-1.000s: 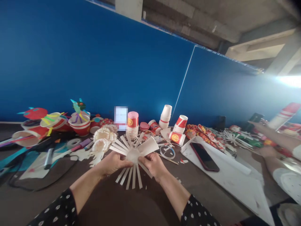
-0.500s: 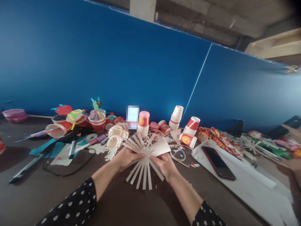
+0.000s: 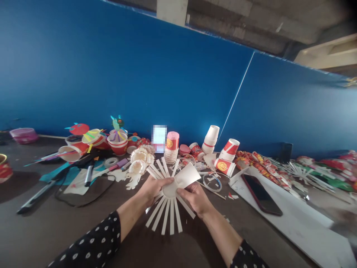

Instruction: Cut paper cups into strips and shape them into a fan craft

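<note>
Paper cup (image 3: 174,186), slit into strips and splayed like a sunburst, sits in two bare hands just above a dark table (image 3: 41,230). Its round base (image 3: 168,190) faces up at the center, and one wide uncut panel (image 3: 186,176) points up and right, away from the person. At least ten narrow strips radiate around it, some hidden by the hands. The left hand (image 3: 153,190) curls closed over the base's left side, its fingers (image 3: 164,182) pressing on top. The right hand (image 3: 193,199) pinches the wide panel's lower edge between thumb and fingers (image 3: 184,193). Just beyond lie two curled white paper flowers (image 3: 138,162). Farther off stand a stack of white cups (image 3: 211,139) and a stack of red-banded cups (image 3: 172,146). A phone (image 3: 261,195) rests on a white board (image 3: 295,223).
</note>
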`<move>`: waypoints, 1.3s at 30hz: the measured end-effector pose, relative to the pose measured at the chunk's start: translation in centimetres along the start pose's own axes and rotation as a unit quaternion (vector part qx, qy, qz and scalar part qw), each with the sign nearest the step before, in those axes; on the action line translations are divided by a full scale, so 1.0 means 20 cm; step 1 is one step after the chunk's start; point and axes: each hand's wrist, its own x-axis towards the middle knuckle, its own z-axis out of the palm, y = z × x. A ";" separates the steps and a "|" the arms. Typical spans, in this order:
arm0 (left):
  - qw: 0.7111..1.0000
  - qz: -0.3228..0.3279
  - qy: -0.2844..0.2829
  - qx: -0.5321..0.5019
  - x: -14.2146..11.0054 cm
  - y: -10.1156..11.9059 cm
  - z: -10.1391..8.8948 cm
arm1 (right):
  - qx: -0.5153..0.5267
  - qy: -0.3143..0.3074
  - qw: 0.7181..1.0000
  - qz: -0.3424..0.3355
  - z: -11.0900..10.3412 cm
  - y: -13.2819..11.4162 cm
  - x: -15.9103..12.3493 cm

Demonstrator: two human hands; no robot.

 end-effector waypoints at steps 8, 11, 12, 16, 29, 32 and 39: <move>0.996 0.016 -0.087 0.033 0.02 0.01 -0.02 | -0.020 0.038 0.999 0.021 -0.02 0.03 0.01; 0.987 0.044 -0.141 0.060 0.02 0.03 -0.04 | -0.045 0.051 0.997 0.026 -0.02 0.04 0.01; 0.986 0.055 -0.141 0.073 0.02 0.03 -0.05 | -0.054 0.053 0.997 0.028 -0.02 0.04 0.01; 0.981 0.067 -0.138 0.117 0.03 0.02 -0.07 | -0.102 0.053 0.992 0.043 -0.02 0.04 0.01; 0.982 0.069 -0.082 0.152 0.07 0.01 -0.12 | -0.445 0.251 0.859 0.026 -0.28 0.07 0.05; 0.982 0.057 -0.096 0.151 0.05 0.01 -0.11 | -0.530 0.212 0.820 0.031 -0.26 0.07 0.04; 0.980 0.067 -0.097 0.160 0.05 0.01 -0.11 | -0.639 0.156 0.751 0.059 -0.24 0.08 0.03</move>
